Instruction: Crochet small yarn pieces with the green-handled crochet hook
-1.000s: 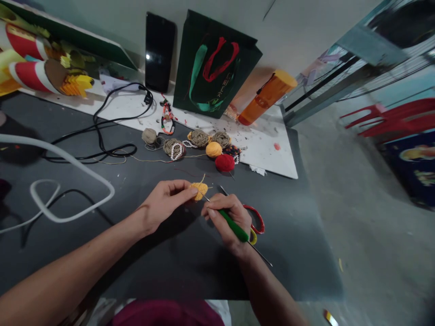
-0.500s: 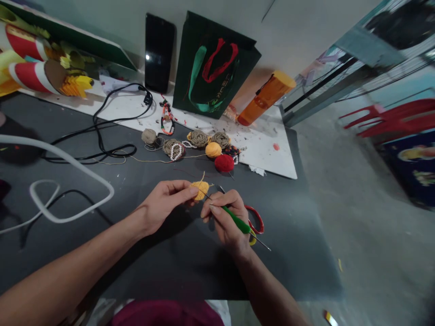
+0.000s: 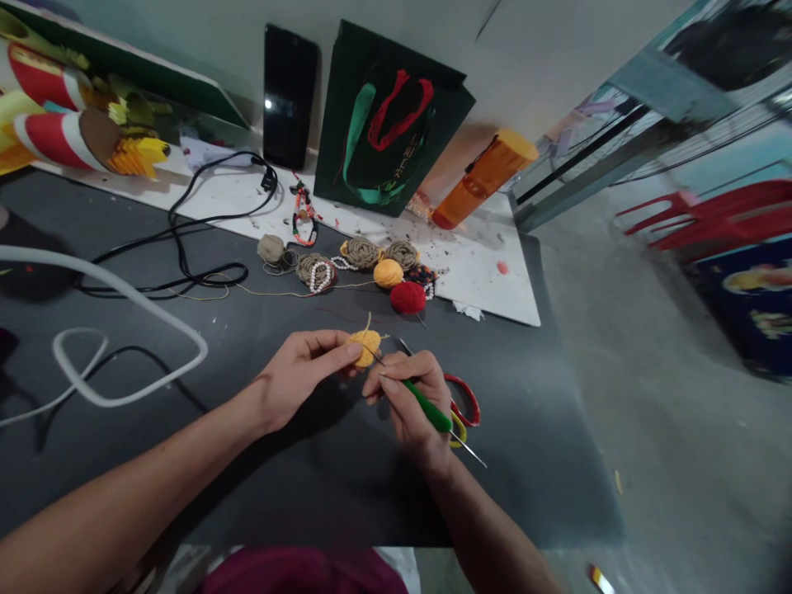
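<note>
over grey tabletop (image 3: 525, 462), the left hand (image 3: 303, 367) pinches yellow crochetwork (image 3: 370, 341) while the right hand (image 3: 413, 404), fingers curled round a green-handled crochet hook (image 3: 430, 407), half hides scissors (image 3: 475, 403).

Yellow crochet piece (image 3: 367, 346), roundish; green-handled hook (image 3: 431, 408) slanted, tip against it

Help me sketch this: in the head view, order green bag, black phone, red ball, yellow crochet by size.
1. Green bag
2. Black phone
3. Red ball and yellow crochet: too alike to rank; the left hand partly covers the latter.
</note>
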`<state>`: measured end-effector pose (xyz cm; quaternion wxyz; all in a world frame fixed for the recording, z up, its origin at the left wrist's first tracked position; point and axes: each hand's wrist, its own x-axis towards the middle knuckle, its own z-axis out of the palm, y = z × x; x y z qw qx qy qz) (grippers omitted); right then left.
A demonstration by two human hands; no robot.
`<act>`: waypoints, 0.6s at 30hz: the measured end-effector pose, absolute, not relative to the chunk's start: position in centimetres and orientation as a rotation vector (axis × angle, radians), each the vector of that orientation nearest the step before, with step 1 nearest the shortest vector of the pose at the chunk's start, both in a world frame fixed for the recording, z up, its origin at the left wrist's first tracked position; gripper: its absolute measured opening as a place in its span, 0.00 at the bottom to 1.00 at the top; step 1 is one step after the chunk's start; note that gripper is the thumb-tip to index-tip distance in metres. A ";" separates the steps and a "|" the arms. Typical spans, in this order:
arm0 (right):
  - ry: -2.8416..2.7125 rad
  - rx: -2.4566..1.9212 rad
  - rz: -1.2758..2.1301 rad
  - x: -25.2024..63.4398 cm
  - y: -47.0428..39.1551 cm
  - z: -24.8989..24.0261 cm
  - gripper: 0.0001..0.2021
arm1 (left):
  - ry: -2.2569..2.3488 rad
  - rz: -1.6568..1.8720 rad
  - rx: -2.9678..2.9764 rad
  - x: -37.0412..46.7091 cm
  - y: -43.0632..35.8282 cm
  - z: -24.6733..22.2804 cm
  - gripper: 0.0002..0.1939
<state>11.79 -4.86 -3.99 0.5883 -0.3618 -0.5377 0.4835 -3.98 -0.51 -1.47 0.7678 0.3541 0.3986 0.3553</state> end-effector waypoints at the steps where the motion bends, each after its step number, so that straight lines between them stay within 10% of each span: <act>1: -1.232 -0.839 1.159 11.8 -4.9 -4.0 0.03 | 0.845 0.768 0.761 -4.0 -0.5 -1.5 0.14; 18: -1.316 -0.874 1.016 12.0 -4.8 -3.6 0.03 | 0.907 0.840 0.746 -4.0 -0.5 -1.7 0.14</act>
